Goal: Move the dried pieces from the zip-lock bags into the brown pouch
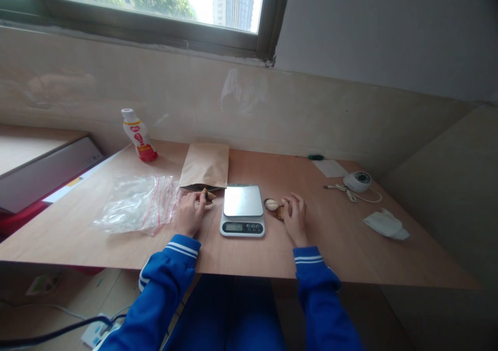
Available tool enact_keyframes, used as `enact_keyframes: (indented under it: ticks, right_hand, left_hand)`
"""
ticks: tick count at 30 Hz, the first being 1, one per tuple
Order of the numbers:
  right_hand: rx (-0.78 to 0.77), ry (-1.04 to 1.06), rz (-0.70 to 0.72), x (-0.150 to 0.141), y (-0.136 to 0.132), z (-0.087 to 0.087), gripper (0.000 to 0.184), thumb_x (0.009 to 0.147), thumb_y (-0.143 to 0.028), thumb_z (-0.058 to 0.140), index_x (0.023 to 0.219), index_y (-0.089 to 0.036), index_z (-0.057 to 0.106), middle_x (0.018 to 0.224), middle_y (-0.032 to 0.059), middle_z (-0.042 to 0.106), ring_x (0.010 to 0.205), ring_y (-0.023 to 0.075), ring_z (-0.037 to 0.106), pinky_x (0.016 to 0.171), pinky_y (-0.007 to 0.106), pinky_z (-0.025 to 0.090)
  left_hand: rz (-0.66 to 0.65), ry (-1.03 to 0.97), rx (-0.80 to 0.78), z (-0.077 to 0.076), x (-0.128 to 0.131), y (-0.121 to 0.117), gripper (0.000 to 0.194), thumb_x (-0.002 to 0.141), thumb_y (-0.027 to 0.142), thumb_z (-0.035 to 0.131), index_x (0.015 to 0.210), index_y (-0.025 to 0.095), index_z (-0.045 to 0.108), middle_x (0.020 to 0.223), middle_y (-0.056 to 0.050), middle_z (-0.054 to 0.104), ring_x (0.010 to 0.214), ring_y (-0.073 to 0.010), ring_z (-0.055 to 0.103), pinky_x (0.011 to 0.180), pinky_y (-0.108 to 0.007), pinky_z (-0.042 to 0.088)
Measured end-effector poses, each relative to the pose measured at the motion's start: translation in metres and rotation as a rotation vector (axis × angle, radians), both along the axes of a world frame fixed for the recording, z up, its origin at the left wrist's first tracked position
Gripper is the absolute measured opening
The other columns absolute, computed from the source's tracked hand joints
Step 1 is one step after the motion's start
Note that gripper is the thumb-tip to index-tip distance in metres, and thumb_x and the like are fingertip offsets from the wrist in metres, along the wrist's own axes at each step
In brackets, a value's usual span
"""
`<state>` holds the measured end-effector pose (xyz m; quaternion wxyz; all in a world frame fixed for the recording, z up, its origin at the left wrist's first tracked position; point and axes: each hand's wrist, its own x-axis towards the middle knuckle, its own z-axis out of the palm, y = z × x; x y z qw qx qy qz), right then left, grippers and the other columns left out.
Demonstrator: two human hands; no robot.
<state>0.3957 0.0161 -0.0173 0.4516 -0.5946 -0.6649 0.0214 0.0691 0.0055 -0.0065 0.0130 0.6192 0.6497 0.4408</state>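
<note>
My left hand (190,212) lies on the wooden table (116,247), fingers curled round a small brown piece (206,193) at the mouth of a brown paper bag (205,167). My right hand (294,215) rests to the right of a digital kitchen scale (243,211), fingertips pinched on brown pieces (278,212) beside a pale rounded piece (271,204). The scale's steel plate is bare.
A pile of clear zip bags (136,203) lies left of my left hand. A red and white drink bottle (138,136) stands at the back left. On the right are a white round device with cable (358,181), a white cloth (385,224), a paper slip (330,168).
</note>
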Motion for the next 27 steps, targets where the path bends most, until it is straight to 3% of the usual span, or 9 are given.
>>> enact_keyframes:
  ticks: [7, 15, 22, 27]
  right_hand:
    - [0.078, -0.020, 0.024, -0.009, -0.019, 0.009, 0.025, 0.093, -0.027, 0.041, 0.094, -0.019, 0.064, 0.109, 0.0128, 0.053, 0.108, 0.0273, 0.050, 0.093, 0.050, 0.045]
    - [0.098, -0.239, 0.476, -0.024, -0.056, 0.015, 0.028, 0.092, -0.021, 0.043, 0.103, -0.018, 0.068, 0.095, 0.0096, 0.061, 0.087, 0.0218, 0.058, 0.076, 0.038, 0.053]
    - [0.068, -0.245, 0.479, -0.026, -0.054, 0.019, 0.033, 0.094, -0.023, 0.039, 0.105, -0.018, 0.070, 0.092, 0.0099, 0.061, 0.079, 0.0209, 0.057, 0.069, 0.037, 0.053]
    - [0.047, -0.280, 0.499, -0.031, -0.057, 0.020, 0.032, 0.096, -0.024, 0.038, 0.092, -0.019, 0.069, 0.087, 0.0086, 0.061, 0.074, 0.0197, 0.054, 0.064, 0.035, 0.049]
  left_hand:
    - [0.004, -0.003, -0.003, 0.000, 0.000, 0.000, 0.031, 0.092, 0.041, 0.038, 0.088, 0.020, 0.060, 0.085, -0.008, 0.064, 0.083, -0.0226, 0.058, 0.077, -0.038, 0.046]
    - [-0.003, 0.003, -0.019, 0.000, 0.000, -0.002, 0.033, 0.091, 0.042, 0.037, 0.087, 0.020, 0.061, 0.084, -0.007, 0.064, 0.083, -0.0223, 0.058, 0.076, -0.036, 0.046]
    - [0.000, -0.011, -0.028, 0.001, 0.001, -0.002, 0.031, 0.091, 0.042, 0.038, 0.086, 0.020, 0.060, 0.084, -0.007, 0.064, 0.083, -0.0226, 0.058, 0.077, -0.038, 0.046]
    - [0.007, -0.020, -0.031, 0.000, 0.001, -0.002, 0.031, 0.091, 0.042, 0.039, 0.085, 0.021, 0.060, 0.083, -0.007, 0.063, 0.082, -0.0228, 0.058, 0.077, -0.038, 0.046]
